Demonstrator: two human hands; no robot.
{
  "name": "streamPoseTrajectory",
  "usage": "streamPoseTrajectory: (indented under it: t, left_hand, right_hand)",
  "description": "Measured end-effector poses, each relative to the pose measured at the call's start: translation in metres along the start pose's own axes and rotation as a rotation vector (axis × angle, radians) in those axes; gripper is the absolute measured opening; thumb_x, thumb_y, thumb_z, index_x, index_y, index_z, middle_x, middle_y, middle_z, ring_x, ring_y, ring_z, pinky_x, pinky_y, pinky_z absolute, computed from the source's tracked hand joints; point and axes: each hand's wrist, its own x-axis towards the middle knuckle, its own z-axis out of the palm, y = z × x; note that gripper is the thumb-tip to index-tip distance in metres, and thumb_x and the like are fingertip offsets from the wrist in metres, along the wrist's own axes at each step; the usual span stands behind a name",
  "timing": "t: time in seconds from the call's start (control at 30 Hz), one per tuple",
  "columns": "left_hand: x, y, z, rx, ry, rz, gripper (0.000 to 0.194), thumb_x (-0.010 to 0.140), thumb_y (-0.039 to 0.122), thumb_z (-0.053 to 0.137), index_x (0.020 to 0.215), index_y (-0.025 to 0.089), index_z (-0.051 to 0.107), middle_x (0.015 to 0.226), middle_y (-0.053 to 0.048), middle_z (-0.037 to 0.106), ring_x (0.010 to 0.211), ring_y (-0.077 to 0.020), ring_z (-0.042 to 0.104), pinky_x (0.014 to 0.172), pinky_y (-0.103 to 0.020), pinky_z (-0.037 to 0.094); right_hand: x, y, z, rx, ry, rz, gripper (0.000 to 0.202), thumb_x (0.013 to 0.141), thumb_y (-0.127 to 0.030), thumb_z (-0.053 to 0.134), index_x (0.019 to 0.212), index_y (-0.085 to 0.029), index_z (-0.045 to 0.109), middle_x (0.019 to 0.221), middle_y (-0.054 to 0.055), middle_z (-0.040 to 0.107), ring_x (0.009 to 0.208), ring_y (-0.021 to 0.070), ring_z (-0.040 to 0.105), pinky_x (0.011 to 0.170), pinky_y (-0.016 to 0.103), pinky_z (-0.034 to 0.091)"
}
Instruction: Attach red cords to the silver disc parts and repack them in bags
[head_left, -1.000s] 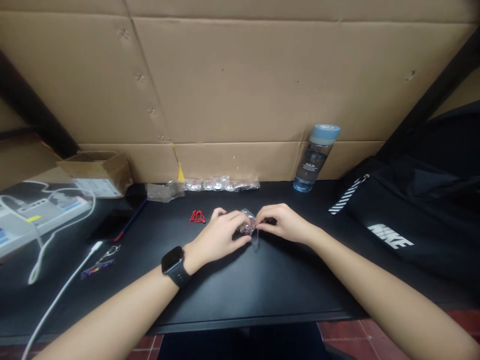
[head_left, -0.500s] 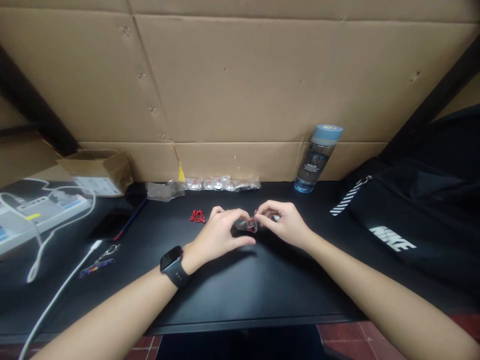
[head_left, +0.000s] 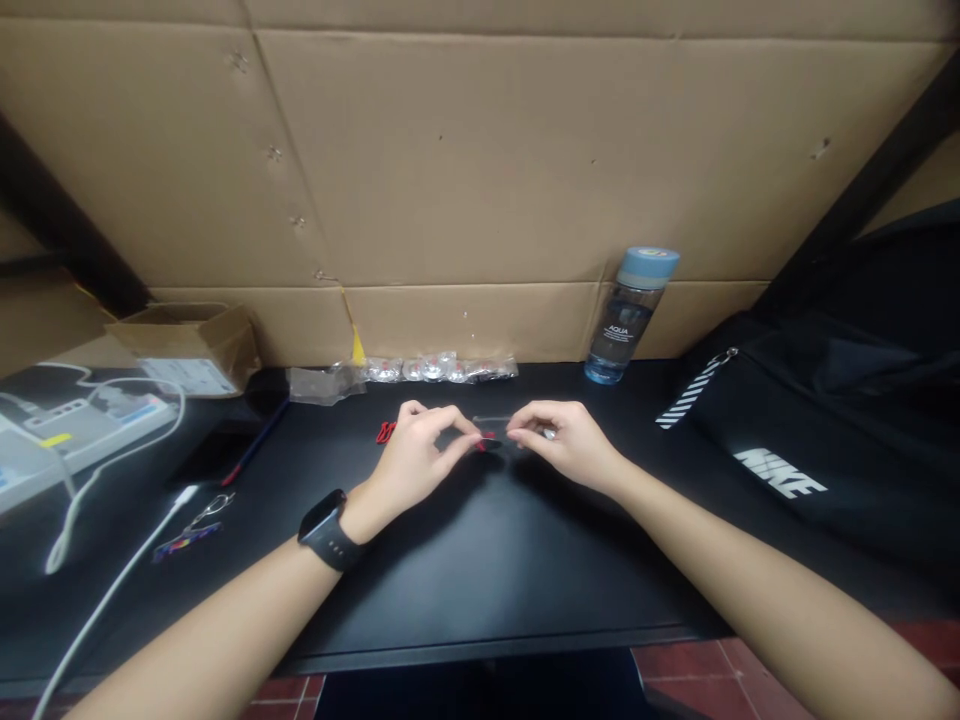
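My left hand (head_left: pixel 420 455), with a black watch on its wrist, pinches a small red and dark item (head_left: pixel 487 441) between thumb and forefinger. Facing it, my right hand (head_left: pixel 570 445) has its fingertips closed at the edge of a small clear plastic bag (head_left: pixel 492 420). A bit of something silvery (head_left: pixel 550 433) shows in the curl of the right fingers, too small to name. Partly behind the left hand, a red cord (head_left: pixel 385 432) lies bunched on the black table (head_left: pixel 480 580).
Several silvery items in clear wrappers (head_left: pixel 431 368) line the cardboard wall. A water bottle (head_left: pixel 626 315) leans behind my right hand, and a black bag (head_left: pixel 810 430) fills the right. Leftward are a cardboard box (head_left: pixel 191 345), power strip (head_left: pixel 82 430), phone (head_left: pixel 217 455) and keychain (head_left: pixel 191 538).
My left hand's thumb and forefinger have closed to a pinch on the small red and dark item. That hand now covers more of the red cord. My right hand has barely moved.
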Motion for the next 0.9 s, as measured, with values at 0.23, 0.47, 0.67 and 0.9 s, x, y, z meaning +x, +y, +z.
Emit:
streamPoseTrajectory:
  t: [0.23, 0.47, 0.67, 0.9]
  left_hand:
    - [0.0, -0.005, 0.0, 0.017, 0.001, -0.034, 0.02, 0.101, 0.04, 0.063, 0.092, 0.024, 0.069, 0.093, 0.003, 0.079, 0.077, -0.0171, 0.069, 0.094, -0.04, 0.037]
    - [0.0, -0.002, -0.001, -0.101, -0.161, 0.0, 0.022, 0.094, 0.042, 0.074, 0.109, 0.026, 0.067, 0.104, 0.002, 0.081, 0.096, -0.0203, 0.073, 0.094, -0.038, 0.036]
    - [-0.001, -0.01, 0.001, 0.036, -0.115, 0.072, 0.01, 0.096, 0.036, 0.073, 0.09, 0.028, 0.076, 0.1, 0.002, 0.081, 0.095, -0.0198, 0.072, 0.092, -0.04, 0.03]
    - [-0.001, -0.014, 0.003, 0.062, -0.202, 0.075, 0.011, 0.096, 0.033, 0.072, 0.088, 0.025, 0.071, 0.101, 0.002, 0.08, 0.097, -0.0204, 0.071, 0.091, -0.039, 0.029]
  right_hand:
    - [0.0, 0.003, -0.003, 0.097, -0.152, 0.136, 0.021, 0.09, -0.036, 0.075, 0.1, -0.018, 0.072, 0.086, 0.004, 0.077, 0.069, 0.0154, 0.071, 0.062, 0.025, 0.053]
    - [0.0, 0.009, -0.002, 0.248, -0.14, 0.218, 0.023, 0.089, -0.038, 0.076, 0.094, -0.016, 0.074, 0.081, 0.007, 0.079, 0.076, 0.0208, 0.078, 0.072, 0.031, 0.06]
    - [0.002, 0.013, -0.001, 0.164, -0.097, 0.065, 0.019, 0.087, -0.036, 0.077, 0.084, -0.018, 0.074, 0.097, 0.008, 0.078, 0.086, 0.0206, 0.076, 0.085, 0.036, 0.061]
    - [0.001, 0.013, -0.009, -0.07, -0.214, -0.016, 0.008, 0.092, -0.025, 0.072, 0.088, -0.019, 0.076, 0.093, 0.005, 0.078, 0.081, 0.0177, 0.073, 0.08, 0.031, 0.058]
